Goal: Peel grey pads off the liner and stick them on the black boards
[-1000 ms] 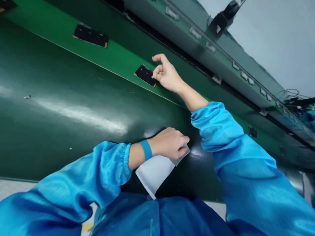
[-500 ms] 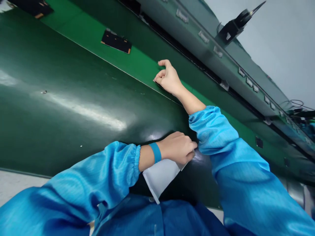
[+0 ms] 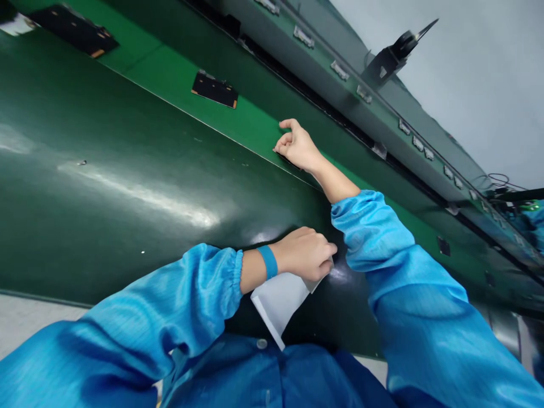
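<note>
My left hand (image 3: 304, 253), with a blue band at the wrist, is closed round a white sheet of paper (image 3: 283, 297) that hangs below it, folded at one edge. A smaller pale piece (image 3: 313, 285) shows just under the fingers. My right hand (image 3: 300, 148) reaches over the bright green strip (image 3: 257, 122), thumb and nearby fingers pinched together and another finger raised apart. What the pinch holds is hidden. A dark board edge (image 3: 291, 162) shows beneath this hand, mostly covered by it.
Black boards with orange corners, one nearer (image 3: 215, 90) and one at the far left (image 3: 74, 29), lie on the green strip. A small dark piece (image 3: 443, 246) lies farther right. Behind runs a rail with clips (image 3: 340, 70). A black device (image 3: 389, 59) stands above it.
The black boards have shifted right and down in view, along the strip. My right hand has moved slightly the same way, still pinched. My left hand and its paper have barely moved.
</note>
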Demonstrator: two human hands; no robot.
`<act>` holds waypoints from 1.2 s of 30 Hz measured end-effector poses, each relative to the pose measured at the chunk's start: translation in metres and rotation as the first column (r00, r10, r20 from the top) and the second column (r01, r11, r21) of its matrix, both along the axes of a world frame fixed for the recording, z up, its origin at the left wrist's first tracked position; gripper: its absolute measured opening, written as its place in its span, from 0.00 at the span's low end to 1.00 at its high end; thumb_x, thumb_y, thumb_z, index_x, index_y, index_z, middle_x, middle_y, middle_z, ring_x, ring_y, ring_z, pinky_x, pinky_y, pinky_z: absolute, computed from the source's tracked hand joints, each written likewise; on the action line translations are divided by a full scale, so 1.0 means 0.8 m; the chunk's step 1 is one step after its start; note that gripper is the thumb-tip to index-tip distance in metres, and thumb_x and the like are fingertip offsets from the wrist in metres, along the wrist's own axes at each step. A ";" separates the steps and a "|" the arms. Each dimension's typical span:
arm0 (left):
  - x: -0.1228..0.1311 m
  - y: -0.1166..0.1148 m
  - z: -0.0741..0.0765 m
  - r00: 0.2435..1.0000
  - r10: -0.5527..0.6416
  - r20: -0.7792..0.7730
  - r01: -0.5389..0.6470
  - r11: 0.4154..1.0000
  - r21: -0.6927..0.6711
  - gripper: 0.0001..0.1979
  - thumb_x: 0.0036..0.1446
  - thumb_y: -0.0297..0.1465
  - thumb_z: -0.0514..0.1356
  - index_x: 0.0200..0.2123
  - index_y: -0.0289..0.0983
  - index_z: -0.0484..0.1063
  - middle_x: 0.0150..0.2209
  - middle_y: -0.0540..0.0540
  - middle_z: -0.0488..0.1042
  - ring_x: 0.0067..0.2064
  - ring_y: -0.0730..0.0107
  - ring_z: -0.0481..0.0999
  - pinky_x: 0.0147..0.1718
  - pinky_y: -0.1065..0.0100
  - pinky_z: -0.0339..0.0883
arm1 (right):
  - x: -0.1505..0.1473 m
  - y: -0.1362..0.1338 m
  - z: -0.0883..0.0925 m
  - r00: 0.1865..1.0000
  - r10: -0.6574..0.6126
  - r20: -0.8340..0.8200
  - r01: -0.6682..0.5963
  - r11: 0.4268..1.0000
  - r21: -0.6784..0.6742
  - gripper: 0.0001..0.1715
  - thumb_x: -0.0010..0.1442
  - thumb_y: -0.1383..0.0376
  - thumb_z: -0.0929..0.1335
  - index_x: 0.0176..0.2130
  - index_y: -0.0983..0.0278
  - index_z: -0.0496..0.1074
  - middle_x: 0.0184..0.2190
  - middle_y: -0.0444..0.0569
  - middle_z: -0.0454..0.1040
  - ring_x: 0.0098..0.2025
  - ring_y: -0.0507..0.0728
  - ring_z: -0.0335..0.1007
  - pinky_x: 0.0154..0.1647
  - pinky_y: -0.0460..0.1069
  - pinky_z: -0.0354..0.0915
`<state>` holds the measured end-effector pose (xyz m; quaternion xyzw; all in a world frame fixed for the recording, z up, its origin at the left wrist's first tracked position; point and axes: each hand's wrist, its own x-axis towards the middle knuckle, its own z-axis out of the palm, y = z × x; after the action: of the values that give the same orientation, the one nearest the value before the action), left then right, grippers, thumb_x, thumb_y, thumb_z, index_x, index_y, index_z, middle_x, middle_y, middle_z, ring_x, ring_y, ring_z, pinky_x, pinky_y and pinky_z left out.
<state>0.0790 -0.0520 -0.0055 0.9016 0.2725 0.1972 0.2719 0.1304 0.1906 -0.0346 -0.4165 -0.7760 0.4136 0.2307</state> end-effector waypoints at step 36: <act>0.000 -0.001 0.000 0.997 0.013 -0.083 -0.011 1.000 0.019 0.11 0.67 0.34 0.60 0.37 0.37 0.80 0.36 0.41 0.85 0.35 0.54 0.85 0.27 0.59 0.55 | 0.079 -0.048 0.030 0.915 -0.017 0.403 -0.101 0.957 0.270 0.35 0.61 0.70 0.67 0.65 0.67 0.60 0.37 0.52 0.80 0.39 0.62 0.76 0.51 0.60 0.74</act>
<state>0.0794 -0.0528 -0.0059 0.9098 0.2872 0.1639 0.2509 0.1934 0.1518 -0.0106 -0.4378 -0.8671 0.2081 0.1151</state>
